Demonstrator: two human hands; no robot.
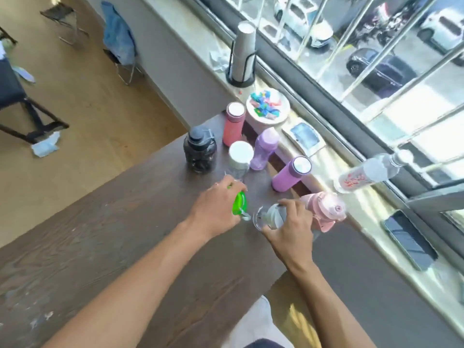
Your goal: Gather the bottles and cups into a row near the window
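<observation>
On the dark wooden table [100, 247], my left hand [216, 209] grips a green-lidded bottle [239, 203] from above. My right hand [291, 227] holds a clear cup with a grey lid [270, 216] beside it. A pale pink bottle [325, 209] stands just right of that hand. Farther back stand a purple flask with a white cap [291, 174], a lilac bottle [265, 149], a white-capped clear bottle [239, 156], a coral pink flask [233, 124] and a dark jug [199, 150]. A clear water bottle with red print [369, 173] stands on the windowsill.
The windowsill [351, 222] runs along the table's right side. It carries a stack of paper cups in a black holder [242, 56], a plate of coloured wrappers [267, 106], a small screen device [305, 136] and a phone [409, 239]. Chairs stand on the floor at left.
</observation>
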